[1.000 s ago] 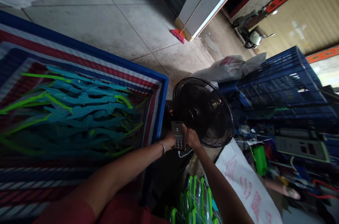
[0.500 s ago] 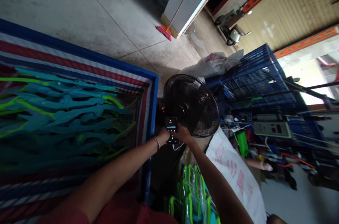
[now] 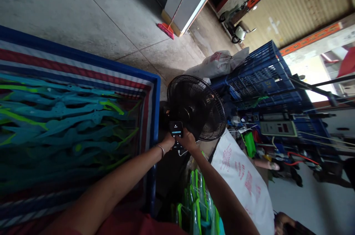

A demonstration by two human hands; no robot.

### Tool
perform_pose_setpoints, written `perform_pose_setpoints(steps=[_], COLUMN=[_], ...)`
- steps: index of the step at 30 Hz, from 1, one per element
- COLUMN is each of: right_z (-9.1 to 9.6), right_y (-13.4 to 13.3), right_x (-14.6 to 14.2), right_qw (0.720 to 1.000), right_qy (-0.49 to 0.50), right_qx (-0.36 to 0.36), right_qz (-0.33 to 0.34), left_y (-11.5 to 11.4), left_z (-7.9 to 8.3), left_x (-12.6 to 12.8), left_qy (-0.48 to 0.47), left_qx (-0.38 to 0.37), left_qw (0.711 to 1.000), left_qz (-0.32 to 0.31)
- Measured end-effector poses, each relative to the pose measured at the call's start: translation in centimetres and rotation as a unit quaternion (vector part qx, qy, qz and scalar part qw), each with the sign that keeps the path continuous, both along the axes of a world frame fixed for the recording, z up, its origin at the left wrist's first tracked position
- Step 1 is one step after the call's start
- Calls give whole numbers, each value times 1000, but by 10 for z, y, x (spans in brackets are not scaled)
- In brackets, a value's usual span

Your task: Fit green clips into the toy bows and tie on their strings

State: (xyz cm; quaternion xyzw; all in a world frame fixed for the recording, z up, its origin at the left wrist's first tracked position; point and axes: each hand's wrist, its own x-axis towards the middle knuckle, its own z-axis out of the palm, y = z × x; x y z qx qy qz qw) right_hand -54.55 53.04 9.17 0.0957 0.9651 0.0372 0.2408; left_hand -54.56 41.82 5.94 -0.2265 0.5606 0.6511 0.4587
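A black smartphone [image 3: 175,127] with a lit keypad screen is in the middle of the head view, a white cable [image 3: 182,153] at its lower end. My left hand [image 3: 167,141], with a bracelet at the wrist, closes on the phone's left edge. From the right side, my right hand [image 3: 189,140] grips it too. Both thumbs lie over the lower part of the screen and hide some of the keys. Just behind the phone stands a black round fan [image 3: 203,107] with a wire cage.
On the left is a blue crate [image 3: 157,113] with a striped lining, full of teal and lime-green hangers [image 3: 69,111]. More green-edged hangers [image 3: 194,194] lie below my right arm. A white printed sack [image 3: 238,175], stacked blue baskets [image 3: 263,76] and a red broom [image 3: 166,29] surround the area.
The whole view has shifted a little to the left. My right thumb has moved slightly up and left across the phone's screen. Both hands remain on the phone.
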Motion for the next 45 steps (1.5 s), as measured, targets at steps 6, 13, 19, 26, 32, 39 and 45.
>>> perform_pose_setpoints(steps=[6, 13, 19, 26, 32, 39, 45], right_z=[-3, -5, -4, -6, -2, -6, -6], right_y=[8, 15, 24, 23, 14, 3, 5], right_x=[1, 1, 0, 1, 8, 15, 13], right_qw=[1000, 998, 997, 997, 998, 998, 999], right_qy=[7, 4, -9, -2, 15, 39, 36], right_qx=[-22, -55, -75, -74, -67, -42, -40], right_qz=[6, 14, 19, 14, 11, 2, 2], left_y=[0, -2, -3, -1, -2, 1, 1], left_z=[3, 5, 9, 8, 4, -3, -4], left_x=[0, -1, 0, -1, 0, 0, 1], left_qy=[0, -4, -1, 1, 16, 12, 12], left_qx=[15, 19, 29, 23, 20, 8, 10], left_qw=[1000, 1000, 999, 999, 999, 999, 999], left_qz=[-12, -17, -21, -23, -19, -34, -36])
